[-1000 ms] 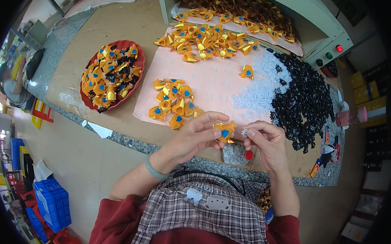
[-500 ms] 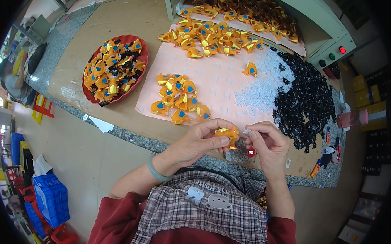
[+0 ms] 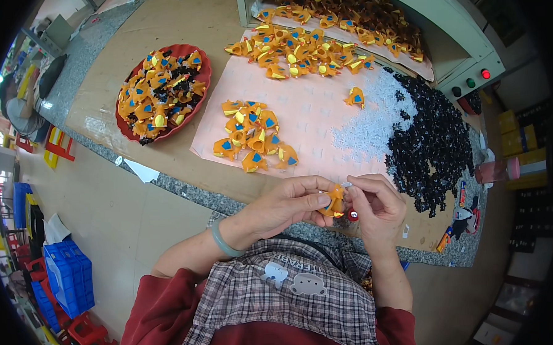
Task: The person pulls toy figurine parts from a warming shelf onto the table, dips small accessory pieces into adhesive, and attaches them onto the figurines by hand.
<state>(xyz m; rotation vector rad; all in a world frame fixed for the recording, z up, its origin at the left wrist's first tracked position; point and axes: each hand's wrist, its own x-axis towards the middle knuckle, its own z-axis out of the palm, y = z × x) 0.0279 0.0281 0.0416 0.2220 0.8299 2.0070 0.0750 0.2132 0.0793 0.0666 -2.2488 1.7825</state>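
Note:
My left hand (image 3: 290, 203) grips a small orange plastic toy figure part (image 3: 336, 201) between thumb and fingers, just past the table's near edge. Close against it, my right hand (image 3: 380, 204) pinches a tiny whitish plastic piece (image 3: 346, 185) at the top of the figure part. Fingers hide some of both pieces. Just under the hands shows a small red round thing (image 3: 353, 214) with a pale centre. Beyond my left hand, a group of similar orange figure parts (image 3: 250, 133) with blue and yellow areas lies on a pink sheet (image 3: 314, 124).
A red scalloped bowl (image 3: 206, 83) at the left holds orange parts and black bits. White bits (image 3: 361, 135) and a black heap of bits (image 3: 432, 141) spread at the right. More orange parts (image 3: 296, 51) lie before a pale green machine housing (image 3: 468, 47). One orange part (image 3: 354, 97) lies apart.
My right hand has come closer to my left, bringing the white piece up to the orange figure part. The figure part has turned more upright and shifted slightly right.

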